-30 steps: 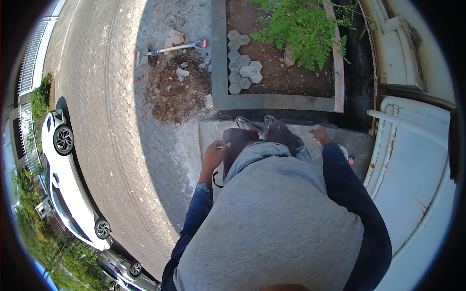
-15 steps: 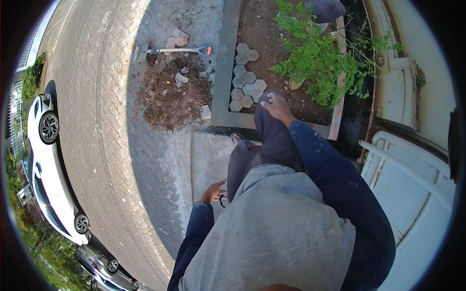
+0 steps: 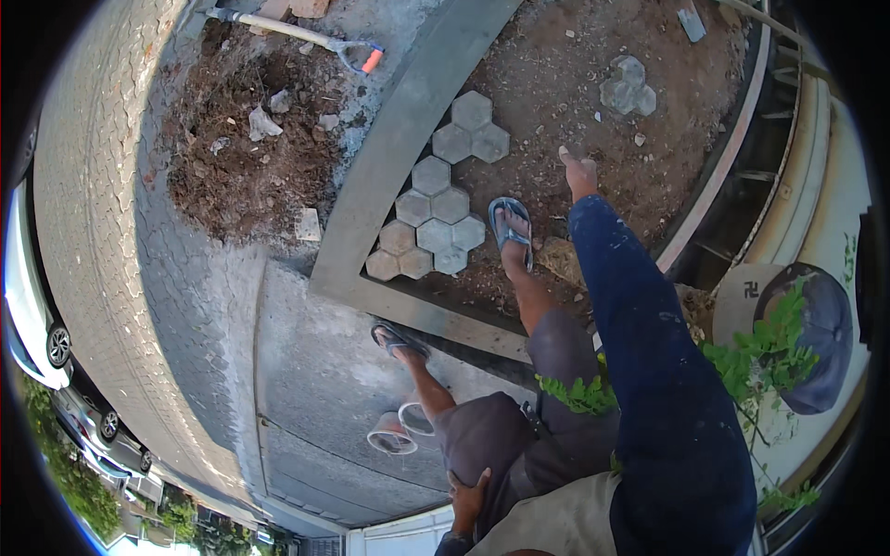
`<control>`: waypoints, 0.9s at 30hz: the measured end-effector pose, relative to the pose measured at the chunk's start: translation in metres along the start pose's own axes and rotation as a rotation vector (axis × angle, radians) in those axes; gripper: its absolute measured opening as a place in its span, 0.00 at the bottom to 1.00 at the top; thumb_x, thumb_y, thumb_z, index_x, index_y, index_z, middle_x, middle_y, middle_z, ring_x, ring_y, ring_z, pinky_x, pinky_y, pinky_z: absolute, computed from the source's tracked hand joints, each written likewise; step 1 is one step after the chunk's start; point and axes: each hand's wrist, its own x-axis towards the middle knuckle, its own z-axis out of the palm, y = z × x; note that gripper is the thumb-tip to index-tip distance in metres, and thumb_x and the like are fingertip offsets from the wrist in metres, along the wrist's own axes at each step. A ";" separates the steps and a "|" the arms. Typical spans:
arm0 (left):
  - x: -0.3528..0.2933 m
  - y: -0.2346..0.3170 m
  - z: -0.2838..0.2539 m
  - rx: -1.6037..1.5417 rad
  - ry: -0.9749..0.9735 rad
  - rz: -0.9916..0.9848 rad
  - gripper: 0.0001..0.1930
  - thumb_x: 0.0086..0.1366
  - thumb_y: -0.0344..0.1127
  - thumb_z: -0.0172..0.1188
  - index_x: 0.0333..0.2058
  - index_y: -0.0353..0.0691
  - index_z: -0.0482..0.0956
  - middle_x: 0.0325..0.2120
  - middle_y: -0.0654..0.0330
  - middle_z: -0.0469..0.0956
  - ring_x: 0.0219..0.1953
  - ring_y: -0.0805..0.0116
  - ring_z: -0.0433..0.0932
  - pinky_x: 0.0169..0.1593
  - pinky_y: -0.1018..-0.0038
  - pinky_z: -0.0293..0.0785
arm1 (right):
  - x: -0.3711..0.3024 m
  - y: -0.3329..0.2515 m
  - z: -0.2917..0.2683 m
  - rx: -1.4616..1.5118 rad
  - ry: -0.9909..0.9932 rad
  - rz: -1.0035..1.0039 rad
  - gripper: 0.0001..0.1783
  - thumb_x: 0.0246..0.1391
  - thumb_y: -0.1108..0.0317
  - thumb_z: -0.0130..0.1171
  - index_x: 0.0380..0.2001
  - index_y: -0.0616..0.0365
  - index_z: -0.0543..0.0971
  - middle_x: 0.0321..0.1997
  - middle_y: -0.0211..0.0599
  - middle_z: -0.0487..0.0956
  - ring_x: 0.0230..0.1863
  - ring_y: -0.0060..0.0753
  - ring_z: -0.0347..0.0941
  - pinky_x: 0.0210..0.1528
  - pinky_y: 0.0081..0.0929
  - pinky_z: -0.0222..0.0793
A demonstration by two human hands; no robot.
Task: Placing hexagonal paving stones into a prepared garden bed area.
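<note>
My right hand (image 3: 580, 174) reaches out over the bare soil (image 3: 556, 83) of a bordered bed, a finger extended and nothing visible in it. To its left, grey hexagonal pavers (image 3: 450, 206) lie in the bed's near-left corner along the concrete border (image 3: 371, 204). A smaller cluster of pavers (image 3: 629, 86) sits farther off in the soil. My left hand (image 3: 470, 499) rests on my trousered leg (image 3: 487, 445) with its fingers spread. One sandalled foot (image 3: 512, 227) stands on the soil beside the pavers, the other (image 3: 399, 341) on concrete outside the border.
A shovel (image 3: 297, 32) lies beyond a dirt heap (image 3: 255, 130) left of the bed. Two buckets (image 3: 393, 434) stand near my leg. A stone (image 3: 561, 261) lies by my foot. Leafy branches (image 3: 765, 357) and a dark cap-like shape (image 3: 808, 338) are at right. Parked cars (image 3: 32, 306) line the far left.
My right hand has left my knee and stretched out over the soil. My left hand has come to rest on my leg. One foot now stands inside the bed; the view has shifted and turned.
</note>
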 end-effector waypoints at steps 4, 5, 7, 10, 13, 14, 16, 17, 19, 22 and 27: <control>-0.022 0.055 0.012 -0.003 -0.080 -0.307 0.68 0.46 0.72 0.69 0.73 0.41 0.38 0.63 0.27 0.56 0.65 0.32 0.60 0.66 0.51 0.60 | 0.118 -0.020 0.047 0.026 0.091 0.178 0.62 0.42 0.32 0.70 0.64 0.75 0.63 0.67 0.60 0.66 0.67 0.51 0.65 0.65 0.41 0.61; -0.025 0.060 0.011 -0.006 -0.080 -0.342 0.68 0.46 0.71 0.69 0.73 0.43 0.38 0.62 0.28 0.57 0.65 0.32 0.60 0.66 0.51 0.61 | 0.112 -0.028 0.071 -0.071 0.168 0.249 0.52 0.51 0.32 0.63 0.62 0.69 0.69 0.64 0.53 0.70 0.63 0.43 0.69 0.63 0.39 0.64; -0.022 0.085 0.017 -0.005 -0.081 -0.410 0.67 0.46 0.71 0.70 0.73 0.43 0.38 0.62 0.29 0.57 0.65 0.33 0.61 0.65 0.51 0.61 | 0.168 -0.028 0.053 -0.075 0.265 0.121 0.45 0.54 0.36 0.59 0.59 0.67 0.70 0.60 0.50 0.72 0.59 0.41 0.69 0.59 0.37 0.64; -0.011 0.089 0.021 0.089 -0.017 -0.456 0.65 0.47 0.69 0.70 0.72 0.43 0.41 0.61 0.33 0.58 0.63 0.35 0.63 0.65 0.51 0.62 | 0.121 0.101 0.187 -0.254 0.079 0.001 0.37 0.59 0.41 0.53 0.55 0.65 0.72 0.54 0.46 0.74 0.52 0.38 0.69 0.54 0.34 0.64; 0.007 0.118 0.018 0.084 -0.068 -0.455 0.64 0.47 0.66 0.72 0.72 0.45 0.42 0.60 0.35 0.58 0.62 0.36 0.64 0.64 0.51 0.63 | -0.035 0.297 0.298 -0.854 -0.199 -0.133 0.29 0.65 0.46 0.47 0.51 0.63 0.73 0.48 0.42 0.76 0.46 0.35 0.69 0.48 0.30 0.65; 0.013 0.126 0.016 0.092 -0.098 -0.455 0.63 0.47 0.65 0.72 0.72 0.45 0.43 0.60 0.36 0.58 0.62 0.36 0.64 0.64 0.51 0.64 | -0.054 0.327 0.313 -1.042 -0.201 -0.218 0.27 0.66 0.48 0.44 0.49 0.63 0.74 0.46 0.40 0.76 0.44 0.34 0.69 0.47 0.29 0.65; 0.023 0.116 0.017 0.057 -0.129 -0.451 0.63 0.48 0.64 0.73 0.72 0.46 0.43 0.60 0.37 0.58 0.62 0.36 0.64 0.63 0.52 0.64 | -0.052 0.382 0.337 -1.400 -0.103 -0.530 0.24 0.70 0.51 0.40 0.47 0.62 0.75 0.42 0.38 0.78 0.39 0.32 0.69 0.43 0.27 0.65; 0.036 0.123 0.023 0.028 -0.179 -0.364 0.62 0.48 0.64 0.73 0.72 0.46 0.43 0.60 0.37 0.58 0.62 0.36 0.65 0.63 0.52 0.64 | 0.022 0.395 0.316 -1.546 0.173 -0.737 0.23 0.72 0.53 0.38 0.45 0.61 0.75 0.40 0.36 0.78 0.37 0.31 0.69 0.41 0.26 0.66; 0.007 0.117 -0.005 0.097 -0.048 -0.558 0.61 0.49 0.63 0.73 0.71 0.46 0.44 0.59 0.37 0.59 0.61 0.36 0.65 0.63 0.52 0.64 | -0.145 0.338 0.364 -1.063 -0.145 -0.517 0.25 0.72 0.52 0.37 0.46 0.62 0.76 0.43 0.40 0.78 0.41 0.36 0.70 0.46 0.30 0.64; 0.020 0.113 -0.007 0.061 -0.019 -0.545 0.60 0.50 0.63 0.72 0.71 0.45 0.45 0.59 0.37 0.59 0.61 0.36 0.65 0.63 0.51 0.64 | -0.153 0.208 0.314 -0.688 -0.169 -0.397 0.28 0.72 0.50 0.35 0.47 0.63 0.76 0.47 0.45 0.78 0.46 0.43 0.71 0.52 0.37 0.60; 0.096 0.116 -0.062 0.099 0.271 -0.208 0.53 0.54 0.60 0.71 0.68 0.37 0.53 0.67 0.36 0.49 0.70 0.37 0.51 0.69 0.52 0.54 | -0.130 0.174 0.310 -0.698 -0.170 -0.446 0.32 0.72 0.47 0.30 0.52 0.62 0.75 0.51 0.46 0.79 0.52 0.46 0.72 0.57 0.40 0.62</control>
